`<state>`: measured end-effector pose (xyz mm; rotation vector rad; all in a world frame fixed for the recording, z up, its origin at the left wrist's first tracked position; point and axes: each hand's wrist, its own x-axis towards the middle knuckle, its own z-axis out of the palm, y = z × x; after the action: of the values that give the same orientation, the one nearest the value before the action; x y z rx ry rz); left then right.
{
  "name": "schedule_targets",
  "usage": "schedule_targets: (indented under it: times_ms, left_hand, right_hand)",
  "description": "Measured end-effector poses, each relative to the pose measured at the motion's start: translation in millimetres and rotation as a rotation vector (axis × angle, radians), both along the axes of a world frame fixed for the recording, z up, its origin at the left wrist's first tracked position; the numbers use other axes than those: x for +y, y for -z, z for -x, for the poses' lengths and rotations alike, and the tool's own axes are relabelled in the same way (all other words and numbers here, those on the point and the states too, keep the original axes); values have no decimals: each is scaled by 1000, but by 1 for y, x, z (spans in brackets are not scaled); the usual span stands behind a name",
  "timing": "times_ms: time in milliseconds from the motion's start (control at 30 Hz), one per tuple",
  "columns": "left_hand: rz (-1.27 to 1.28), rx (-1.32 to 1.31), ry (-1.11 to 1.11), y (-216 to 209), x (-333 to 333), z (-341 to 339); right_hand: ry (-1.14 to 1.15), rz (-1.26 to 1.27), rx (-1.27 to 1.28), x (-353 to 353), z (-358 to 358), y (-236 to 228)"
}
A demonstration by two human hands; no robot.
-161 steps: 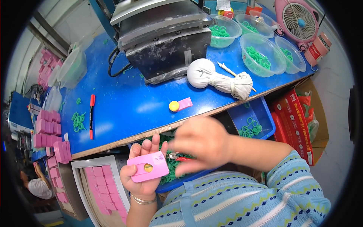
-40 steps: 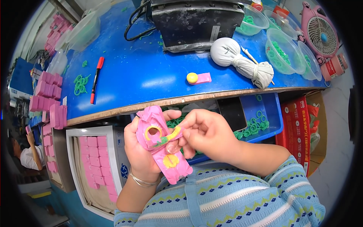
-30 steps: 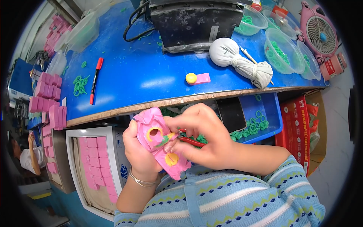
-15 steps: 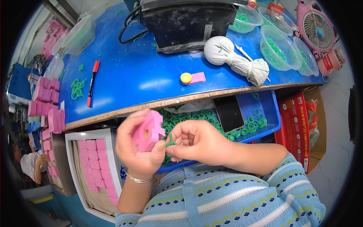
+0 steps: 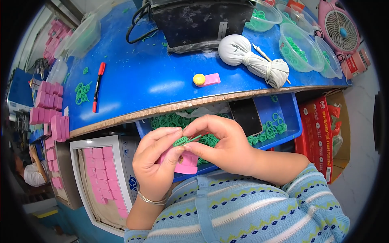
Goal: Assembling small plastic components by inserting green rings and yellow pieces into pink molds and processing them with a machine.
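My left hand [image 5: 156, 160] is closed around a notched pink rubber-like block [image 5: 187, 165], its lower part showing below the fingers. At the top of the block, a small green ring-like piece [image 5: 180, 141] with a ribbed band and a thin straight stem sits between both hands. My right hand [image 5: 221, 139] pinches at this green piece, its thumb and forefinger close to my left fingertips. Just under the hands is a blue tray [image 5: 292, 111] holding many green rings [image 5: 172, 120] and a black phone [image 5: 245, 117]. My fingers partly hide the block and the green piece.
On the blue table [image 5: 154, 79] lie a red-capped marker [image 5: 98, 87], a pink block with a yellow disc [image 5: 208, 79], a white cloth bundle [image 5: 253, 58] and a black machine [image 5: 202, 28]. Clear bowls [image 5: 302, 48] of green pieces stand right; a box of pink blocks [image 5: 101, 174] stands left.
The pink block has turned and dropped lower in my left hand. Both hands have come together over the green piece, which has moved up to the block's top.
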<state>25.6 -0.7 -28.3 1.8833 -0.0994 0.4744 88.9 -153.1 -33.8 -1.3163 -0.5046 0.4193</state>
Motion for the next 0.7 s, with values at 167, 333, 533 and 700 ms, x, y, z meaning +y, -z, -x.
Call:
schedule_targets:
  times_ms: [167,333,533,700]
  left_hand:
    - [42,-29,-12,-5,0,2]
    - [346,78,40,1,1,6]
    - [542,268,42,-9,-3,9]
    - [506,265,76,-9,-2,10]
  right_hand:
    - [122,127,-534,-5,-8,2]
    - [137,153,-613,-9,-13,-2]
    - [111,149,-634,-10,-14,-4]
    - [77,145,-572,-11,-12,-4]
